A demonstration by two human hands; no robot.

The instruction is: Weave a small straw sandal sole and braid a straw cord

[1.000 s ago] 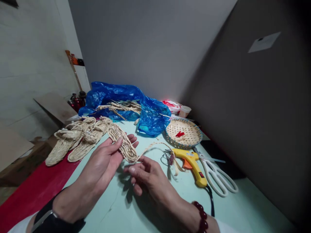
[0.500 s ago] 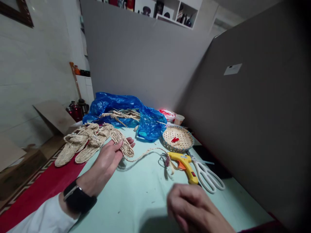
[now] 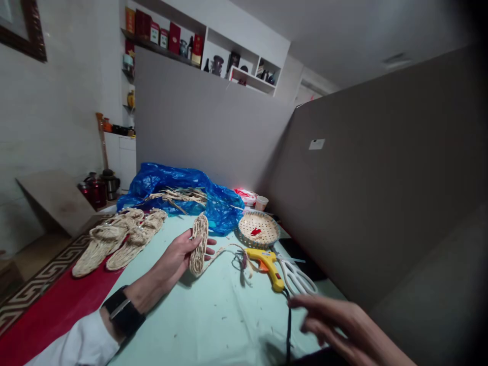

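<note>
A woven straw sole (image 3: 200,236) stands nearly upright in my left hand (image 3: 173,264), thumb on its front and fingers behind it. From its lower end a braided straw cord (image 3: 223,249) runs right across the table toward a yellow glue gun (image 3: 271,265). My right hand (image 3: 339,323), slightly blurred, hovers at the lower right with fingers stretched out and nothing visible in them. Its fingertips are near the glue gun's black cable (image 3: 288,325); whether they touch it I cannot tell. White-handled scissors (image 3: 299,278) lie just beyond that hand.
Two straw sandals (image 3: 101,249) sit at the left on a red cloth (image 3: 86,300). Behind lies a blue plastic bag (image 3: 224,203) with loose straw (image 3: 179,195). A round woven basket (image 3: 267,231) holds a small red piece. Grey panels (image 3: 183,117) stand behind and at the right.
My left hand has turned the sole more upright. My right hand has moved right, and its curled fingers have stretched out. The head view has tilted up and shifted right.
</note>
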